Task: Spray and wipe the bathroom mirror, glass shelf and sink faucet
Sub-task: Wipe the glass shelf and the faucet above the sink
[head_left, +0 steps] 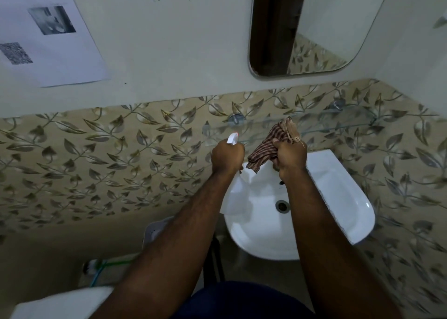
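Your left hand (227, 157) was closed around a white spray bottle (232, 138), with only the nozzle head showing above your knuckles and pointing up and away toward the tiled wall (96, 154). The bottle's body was hidden under your hand and forearm, apart from a pale shape below the wrist over the left rim of the sink (338, 197). Your right hand (291, 155) was clenched on a brown striped cloth (273, 142), which stuck out above and to the left of your fist, one end hanging toward the basin and the other bunched up against the front edge of the glass shelf (338, 122).

The two hands were just beside each other, apart, both raised over the back of the sink. The glass shelf ran along the leaf-patterned tiles just beyond your hands, fixed by two round metal brackets (235, 118), and reached off to the right. The mirror (314, 28) hung on the plain wall above the shelf, well above both hands. The faucet lay under your right fist and I could not make it out. The drain (282, 205) showed in the basin between your forearms. Printed sheets of paper (48, 40) were stuck on the wall at the upper left.
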